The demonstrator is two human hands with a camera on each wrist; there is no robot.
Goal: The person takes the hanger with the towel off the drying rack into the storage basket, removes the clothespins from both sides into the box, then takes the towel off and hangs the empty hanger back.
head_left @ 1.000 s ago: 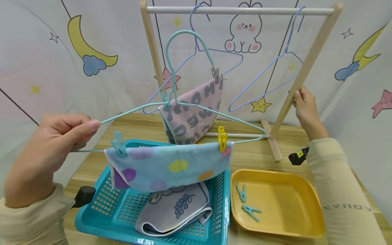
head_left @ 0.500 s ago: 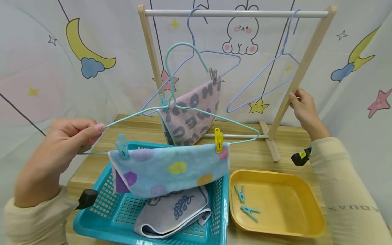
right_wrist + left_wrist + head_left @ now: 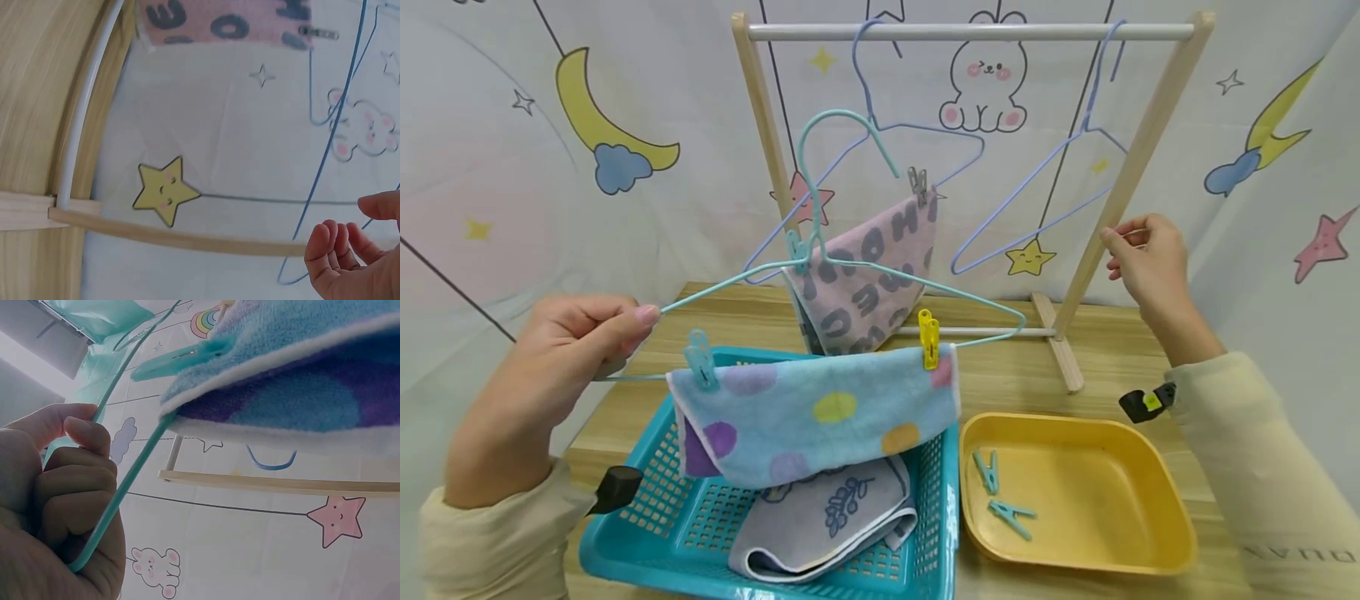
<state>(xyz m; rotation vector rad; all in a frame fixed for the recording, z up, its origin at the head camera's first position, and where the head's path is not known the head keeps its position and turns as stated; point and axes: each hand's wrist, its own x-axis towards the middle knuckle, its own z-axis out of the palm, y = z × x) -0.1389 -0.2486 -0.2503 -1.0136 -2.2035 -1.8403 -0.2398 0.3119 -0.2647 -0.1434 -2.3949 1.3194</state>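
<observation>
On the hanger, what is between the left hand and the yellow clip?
The head view shows a blue clip and most of the spotted towel between the left hand and yellow clip.

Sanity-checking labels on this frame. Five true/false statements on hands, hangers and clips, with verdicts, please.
1. The left hand holds the green hanger bearing the spotted towel. True.
2. Two loose clothespins lie in the yellow tray. True.
3. The right hand pinches a third clothespin. False: the right hand holds nothing.
4. Two blue hangers hang from the rack's top bar. True.
5. Both clips on the spotted towel are yellow. False: one is a yellow clip, the other a light blue clip.
</observation>
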